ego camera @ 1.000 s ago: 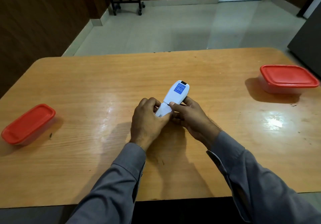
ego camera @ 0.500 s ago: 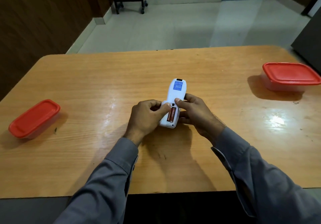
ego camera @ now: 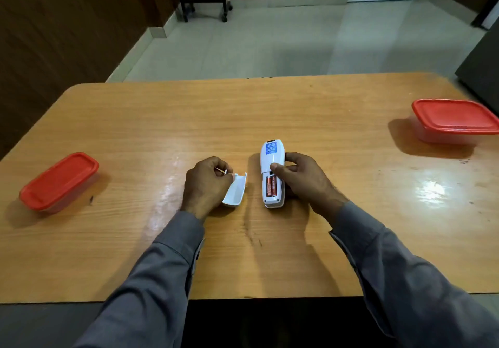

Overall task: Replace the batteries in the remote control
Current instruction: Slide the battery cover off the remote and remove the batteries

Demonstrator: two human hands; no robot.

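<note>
Left hand (ego camera: 206,184) is pinching the battery cover (ego camera: 235,190), setting it left of the remote (ego camera: 272,175). Right hand (ego camera: 299,177) is gripping remote mid-table. Next: probably prying out old batteries (ego camera: 272,185).

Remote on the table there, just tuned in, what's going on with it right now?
A person is partway into a battery swap. The right hand holds the white remote face down on the wooden table, its battery bay open with two red batteries still seated inside. The left hand pinches the detached battery cover just to the left of the remote. Two red-lidded containers sit closed at the left and right.
</note>
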